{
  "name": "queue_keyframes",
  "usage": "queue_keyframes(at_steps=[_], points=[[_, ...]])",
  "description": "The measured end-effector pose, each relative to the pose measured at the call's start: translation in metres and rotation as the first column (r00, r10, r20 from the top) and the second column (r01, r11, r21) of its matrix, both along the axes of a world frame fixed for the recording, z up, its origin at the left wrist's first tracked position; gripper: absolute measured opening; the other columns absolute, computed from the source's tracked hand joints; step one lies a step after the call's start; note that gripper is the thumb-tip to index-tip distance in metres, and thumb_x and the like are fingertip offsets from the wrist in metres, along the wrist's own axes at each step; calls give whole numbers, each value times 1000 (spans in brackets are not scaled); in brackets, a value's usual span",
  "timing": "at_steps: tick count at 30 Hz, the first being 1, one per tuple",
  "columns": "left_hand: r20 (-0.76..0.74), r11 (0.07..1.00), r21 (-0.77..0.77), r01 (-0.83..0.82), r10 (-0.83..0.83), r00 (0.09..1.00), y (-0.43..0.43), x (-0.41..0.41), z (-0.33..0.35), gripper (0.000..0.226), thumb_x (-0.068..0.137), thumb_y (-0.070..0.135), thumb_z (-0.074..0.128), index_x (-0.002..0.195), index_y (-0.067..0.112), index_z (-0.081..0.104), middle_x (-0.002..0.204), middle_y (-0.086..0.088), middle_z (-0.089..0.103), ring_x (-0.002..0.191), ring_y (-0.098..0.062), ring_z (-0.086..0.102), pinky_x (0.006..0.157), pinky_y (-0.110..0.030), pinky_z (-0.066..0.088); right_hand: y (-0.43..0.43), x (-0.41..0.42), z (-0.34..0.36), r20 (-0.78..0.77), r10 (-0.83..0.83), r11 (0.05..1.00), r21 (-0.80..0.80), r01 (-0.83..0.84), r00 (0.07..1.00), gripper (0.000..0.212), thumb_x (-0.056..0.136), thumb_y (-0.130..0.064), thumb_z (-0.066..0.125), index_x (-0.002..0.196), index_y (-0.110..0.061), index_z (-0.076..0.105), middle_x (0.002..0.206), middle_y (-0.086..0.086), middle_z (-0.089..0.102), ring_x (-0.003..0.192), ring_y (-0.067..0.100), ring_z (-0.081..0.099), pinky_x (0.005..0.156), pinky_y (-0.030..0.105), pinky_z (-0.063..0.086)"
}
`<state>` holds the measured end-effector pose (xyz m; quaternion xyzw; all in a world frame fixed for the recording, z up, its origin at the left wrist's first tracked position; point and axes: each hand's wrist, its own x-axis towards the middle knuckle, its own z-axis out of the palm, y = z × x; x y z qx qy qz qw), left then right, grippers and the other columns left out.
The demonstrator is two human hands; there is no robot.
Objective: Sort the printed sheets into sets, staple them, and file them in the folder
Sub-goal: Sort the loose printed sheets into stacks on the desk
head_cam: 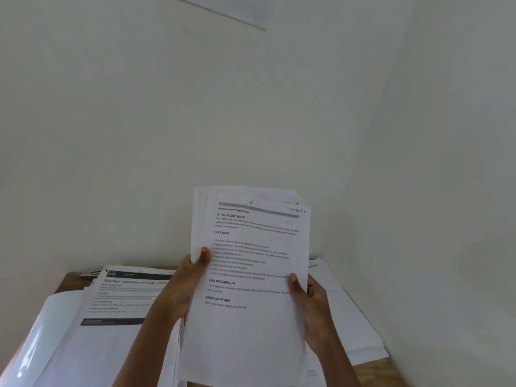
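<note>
Sorting step: left hand and right hand gripped stack at its 9 and 3 o'clock edges above table; next move probably needs top sheet dealt onto matching pile.

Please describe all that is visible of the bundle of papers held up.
The bundle of papers is white printed sheets, fanned unevenly at the top, held tilted upright above the table. Its front page shows bold headings and handwriting on top. The left hand grips its left edge, the right hand its right edge.
</note>
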<state>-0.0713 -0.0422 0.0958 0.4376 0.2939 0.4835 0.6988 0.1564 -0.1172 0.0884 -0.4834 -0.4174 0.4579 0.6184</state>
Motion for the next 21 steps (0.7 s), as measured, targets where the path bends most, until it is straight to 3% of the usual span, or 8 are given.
queue_keyframes(at_steps=[1, 3, 5, 8, 13, 16, 18, 21], points=[[-19, 1000, 16, -18, 19, 1000, 2, -5, 1, 78, 59, 64, 73, 111, 7, 64, 102, -16, 73, 95, -34, 71, 66, -40, 61, 4, -1, 2, 26, -19, 1000, 15, 19, 999, 71, 57, -52, 83, 110, -8, 69, 109, 13, 71, 102, 32, 67, 88, 47, 54], [-55, 998, 58, -32, 35, 998, 4, -14, 5, 100, 36, 70, 84, 110, 6, 64, 102, -17, 73, 91, -33, 72, 65, -40, 61, 10, -2, 4, 73, -56, 998, 42, 53, 996, 63, 56, -48, 83, 102, -6, 72, 103, 14, 72, 98, 33, 68, 87, 50, 54], [-78, 995, 80, -52, 58, 995, 5, -21, 6, 110, 25, 70, 86, 110, 5, 64, 102, -18, 73, 91, -34, 72, 66, -40, 61, 16, -5, 5, 96, -70, 996, 62, 64, 993, 64, 56, -52, 82, 93, -1, 73, 99, 16, 73, 94, 32, 69, 88, 51, 53], [-84, 992, 90, -86, 94, 992, 8, -28, 5, 111, 24, 70, 87, 109, 3, 64, 102, -19, 73, 90, -33, 72, 66, -39, 61, 25, -9, 4, 103, -64, 997, 56, 58, 993, 71, 54, -57, 84, 85, 5, 70, 96, 20, 72, 90, 32, 68, 87, 49, 52], [-115, 986, 111, -125, 138, 984, 10, -36, 4, 116, 22, 69, 87, 112, 2, 62, 100, -19, 73, 88, -35, 72, 62, -39, 60, 37, -10, 2, 77, -12, 997, 71, 7, 997, 86, 44, -65, 84, 92, 5, 71, 101, 21, 71, 104, 40, 64, 95, 52, 47], [-106, 984, 128, -123, 137, 985, 11, -39, 4, 115, 25, 70, 87, 114, 2, 62, 103, -19, 72, 91, -36, 71, 66, -41, 60, 41, -10, 2, 78, 44, 995, 87, -50, 996, 86, 43, -66, 84, 96, 1, 73, 103, 17, 72, 100, 32, 67, 89, 40, 54], [-89, 985, 127, -118, 130, 987, 12, -39, 4, 113, 27, 71, 86, 114, 2, 63, 105, -20, 72, 92, -36, 71, 66, -40, 60, 44, -7, 0, 68, 54, 995, 76, -59, 996, 81, 50, -64, 83, 97, 1, 72, 102, 16, 72, 99, 29, 68, 81, 32, 56], [-96, 985, 127, -118, 131, 987, 13, -40, 3, 114, 26, 73, 84, 114, 3, 63, 104, -19, 72, 91, -35, 71, 65, -39, 60, 47, -4, -3, 118, 51, 998, 22, -54, 992, 69, 72, -54, 73, 100, 8, 66, 106, 23, 69, 99, 32, 66, 89, 41, 50]])
